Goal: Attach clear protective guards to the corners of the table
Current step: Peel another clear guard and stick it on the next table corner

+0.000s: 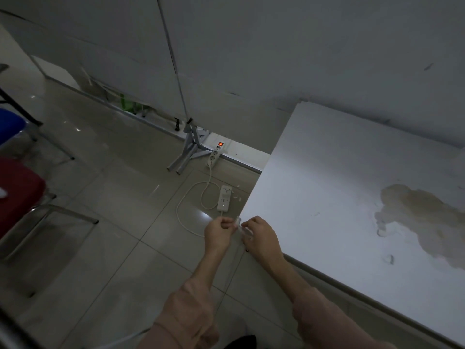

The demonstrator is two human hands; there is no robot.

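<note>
A white table [327, 192] with a large brownish stain fills the right side. Its near-left corner sits under my fingers. A small clear corner guard [238, 224] is at that corner, pinched between both hands. My left hand [219, 234] grips it from the floor side with closed fingers. My right hand [259, 235] holds it from the table side, fingers curled over the corner. Whether the guard touches the table edge is hard to tell in the dim light.
On the tiled floor lie a white power strip [224, 198] with a looped cable and a second strip [214, 156] with a lit red switch. A metal stand foot [187, 152] is by the wall. A red chair [17, 195] and a blue chair [10, 124] stand left.
</note>
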